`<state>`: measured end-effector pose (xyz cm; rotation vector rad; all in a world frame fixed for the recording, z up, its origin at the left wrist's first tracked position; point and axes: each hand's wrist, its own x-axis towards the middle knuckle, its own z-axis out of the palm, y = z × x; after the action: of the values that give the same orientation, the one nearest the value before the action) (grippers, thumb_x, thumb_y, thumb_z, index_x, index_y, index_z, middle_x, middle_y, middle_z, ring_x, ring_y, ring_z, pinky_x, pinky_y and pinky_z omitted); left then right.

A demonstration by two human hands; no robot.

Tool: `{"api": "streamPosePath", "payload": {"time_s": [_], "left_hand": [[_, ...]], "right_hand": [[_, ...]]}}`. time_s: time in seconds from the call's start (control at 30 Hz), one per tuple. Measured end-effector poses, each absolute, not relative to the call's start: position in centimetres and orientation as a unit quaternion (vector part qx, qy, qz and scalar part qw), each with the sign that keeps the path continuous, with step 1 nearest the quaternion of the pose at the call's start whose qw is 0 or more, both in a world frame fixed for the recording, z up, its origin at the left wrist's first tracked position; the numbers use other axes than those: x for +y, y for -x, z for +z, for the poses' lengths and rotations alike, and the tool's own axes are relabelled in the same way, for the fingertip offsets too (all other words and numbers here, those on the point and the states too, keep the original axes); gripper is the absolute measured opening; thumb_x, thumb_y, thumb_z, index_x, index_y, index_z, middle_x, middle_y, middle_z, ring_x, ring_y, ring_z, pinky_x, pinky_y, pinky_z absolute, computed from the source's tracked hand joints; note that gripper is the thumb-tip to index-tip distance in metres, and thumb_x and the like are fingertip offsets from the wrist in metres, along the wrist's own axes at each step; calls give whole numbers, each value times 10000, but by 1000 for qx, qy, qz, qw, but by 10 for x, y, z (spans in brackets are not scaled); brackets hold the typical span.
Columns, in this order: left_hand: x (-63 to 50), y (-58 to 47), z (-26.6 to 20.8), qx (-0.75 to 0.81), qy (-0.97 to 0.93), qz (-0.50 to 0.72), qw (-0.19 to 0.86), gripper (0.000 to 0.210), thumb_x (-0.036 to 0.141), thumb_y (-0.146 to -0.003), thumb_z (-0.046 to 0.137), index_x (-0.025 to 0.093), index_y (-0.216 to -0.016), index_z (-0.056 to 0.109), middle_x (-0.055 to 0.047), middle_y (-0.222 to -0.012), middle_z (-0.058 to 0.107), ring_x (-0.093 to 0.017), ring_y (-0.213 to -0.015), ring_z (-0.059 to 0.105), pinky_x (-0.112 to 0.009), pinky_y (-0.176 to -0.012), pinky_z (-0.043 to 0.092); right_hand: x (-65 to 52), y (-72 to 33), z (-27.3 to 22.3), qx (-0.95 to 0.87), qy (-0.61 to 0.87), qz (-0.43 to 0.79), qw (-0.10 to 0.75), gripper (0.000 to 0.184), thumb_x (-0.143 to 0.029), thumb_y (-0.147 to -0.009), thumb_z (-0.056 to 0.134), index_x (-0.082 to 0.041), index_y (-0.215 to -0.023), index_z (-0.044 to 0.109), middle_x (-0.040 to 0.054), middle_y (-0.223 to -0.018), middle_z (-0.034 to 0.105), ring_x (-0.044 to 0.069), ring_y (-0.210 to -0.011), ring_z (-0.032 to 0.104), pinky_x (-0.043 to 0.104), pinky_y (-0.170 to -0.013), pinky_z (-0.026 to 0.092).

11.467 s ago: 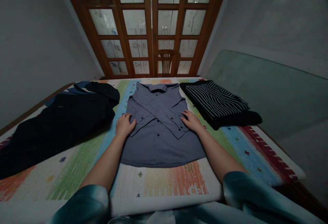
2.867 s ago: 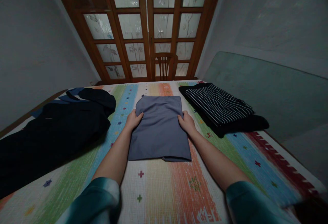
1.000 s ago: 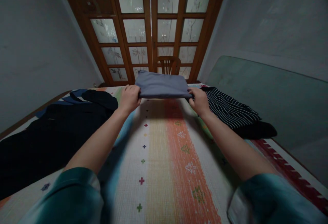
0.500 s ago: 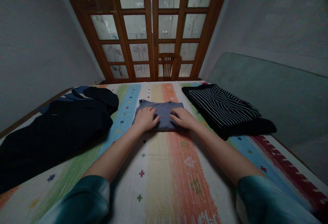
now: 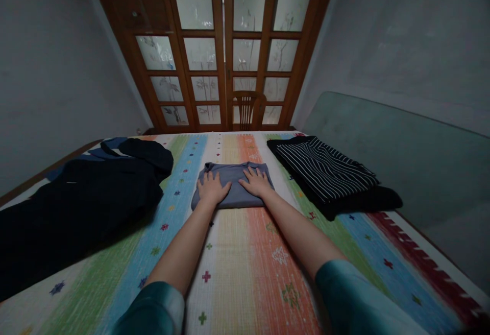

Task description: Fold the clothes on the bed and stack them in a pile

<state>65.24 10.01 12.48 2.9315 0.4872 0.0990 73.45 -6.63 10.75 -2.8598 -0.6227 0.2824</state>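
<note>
A grey folded shirt [image 5: 233, 192] lies as a flat rectangle on the striped bedspread [image 5: 233, 263], its far edge showing what looks like a collar. My left hand [image 5: 213, 188] rests flat on the left part of it, fingers spread and pointing away from me. On the right part, my right hand [image 5: 255, 182] lies palm down with its fingers apart. Neither hand grips the cloth. The undersides of both palms are hidden against the fabric.
Dark clothes [image 5: 95, 197] lie heaped on the left. To the right is a stack of folded clothes with a black-and-white striped garment [image 5: 329, 169] on top. A green headboard [image 5: 398, 146] borders the right side; a wooden chair [image 5: 247, 110] stands beyond the far edge.
My hands have flattened onto the grey shirt, fingers now spread where they were more bunched and curled. The camera view has tilted up slightly. The clothes at both sides stay put.
</note>
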Motion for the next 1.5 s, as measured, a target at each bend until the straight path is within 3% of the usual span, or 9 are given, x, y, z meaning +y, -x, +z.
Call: {"api": "streamPosePath", "payload": {"time_s": [0.17, 0.4, 0.5, 0.6, 0.67, 0.83, 1.1, 1.4, 1.5], "left_hand": [[82, -624, 119, 68, -982, 160, 73, 436, 443, -904, 410, 174, -1137, 662, -149, -1225, 639, -300, -1207, 515, -481, -1127, 244], [93, -615, 110, 181, -972, 137, 54, 600, 513, -890, 416, 179, -1379, 515, -168, -1502, 400, -385, -1415, 268, -598, -1133, 158], [112, -618, 110, 264, -950, 149, 79, 730, 597, -852, 443, 153, -1431, 438, -190, -1539, 325, -401, -1438, 203, -605, -1119, 199], [126, -620, 108, 297, -935, 152, 119, 860, 674, -790, 494, 120, -1443, 405, -219, -1521, 340, -396, -1394, 310, -544, -1099, 291], [131, -620, 108, 288, -936, 147, 136, 861, 665, -783, 515, 108, -1432, 413, -223, -1497, 375, -369, -1344, 400, -485, -1091, 329], [132, -622, 105, 272, -939, 149, 145, 805, 637, -797, 523, 109, -1400, 442, -216, -1481, 401, -339, -1333, 421, -459, -1103, 317], [131, -622, 102, 260, -940, 169, 142, 743, 608, -803, 534, 102, -1346, 489, -198, -1418, 477, -336, -1288, 457, -463, -1089, 319], [130, -623, 102, 262, -936, 177, 156, 702, 623, -823, 502, 140, -1333, 504, -187, -1401, 500, -329, -1291, 462, -474, -1088, 310], [132, -622, 104, 264, -926, 190, 190, 653, 586, -895, 392, 129, -1350, 488, -184, -1389, 522, -305, -1287, 476, -459, -1088, 318]], "right_hand": [[-64, -732, 108, -187, 973, 92, 99, 728, -647, -926, 233, -246, -1533, 249, 42, -1622, 113, 345, -1471, 93, 554, -1156, 70], [-66, -695, 112, -130, 985, 92, 69, 774, -614, -940, 199, -120, -1535, 219, 182, -1603, 120, 408, -1449, 131, 582, -1123, 106], [-75, -670, 121, -174, 981, 80, 27, 802, -636, -926, 251, -69, -1490, 322, 259, -1532, 275, 415, -1393, 276, 562, -1103, 162], [-88, -665, 135, -245, 967, 69, -4, 687, -635, -890, 380, -122, -1308, 566, 234, -1367, 500, 382, -1264, 442, 523, -1046, 280], [-93, -676, 143, -251, 967, 52, 4, 593, -597, -883, 431, -148, -1221, 621, 206, -1293, 559, 361, -1214, 481, 490, -1001, 345], [-77, -727, 139, -201, 977, 20, 68, 567, -535, -931, 396, -107, -1244, 597, 202, -1332, 545, 310, -1214, 504, 378, -982, 384], [-11, -758, 135, -149, 966, 123, 169, 777, -718, -854, 393, -84, -1245, 612, 211, -1251, 625, 321, -1135, 603, 345, -883, 453], [6, -737, 131, -206, 970, 29, 130, 572, -574, -953, 336, -136, -1238, 568, 180, -1194, 654, 288, -1095, 620, 335, -883, 461], [1, -730, 132, -206, 971, 12, 118, 555, -569, -964, 307, -150, -1243, 540, 180, -1165, 657, 296, -1065, 625, 357, -874, 465]]}}
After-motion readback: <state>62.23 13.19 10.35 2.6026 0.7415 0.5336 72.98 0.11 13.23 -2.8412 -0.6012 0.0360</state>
